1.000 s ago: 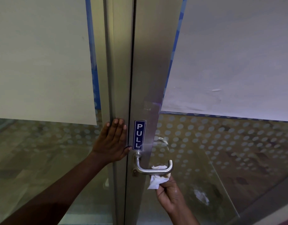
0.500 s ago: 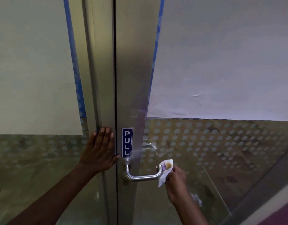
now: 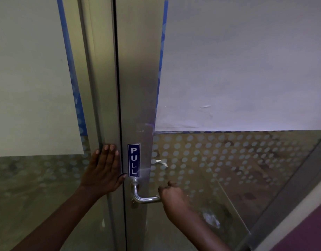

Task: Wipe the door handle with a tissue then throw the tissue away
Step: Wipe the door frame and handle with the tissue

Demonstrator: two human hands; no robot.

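Observation:
A silver lever door handle (image 3: 144, 198) sticks out of the metal door stile below a blue PULL sign (image 3: 133, 160). My right hand (image 3: 173, 196) is closed over the free end of the handle, covering it. The white tissue seen a moment ago is hidden inside that fist; none of it shows. My left hand (image 3: 103, 171) lies flat, fingers together and pointing up, pressed on the fixed frame just left of the door gap, level with the sign.
The glass door (image 3: 219, 169) carries a dotted film and a large white paper sheet (image 3: 246, 66) above. Another sheet (image 3: 29, 78) covers the left glass panel. A second handle (image 3: 160, 162) shows through the glass. A purple floor strip (image 3: 304, 232) lies at the lower right.
My right hand rose from beneath the handle, went round its end with the tissue, and now closes over the end, hiding the tissue. My left hand stayed pressed on the frame.

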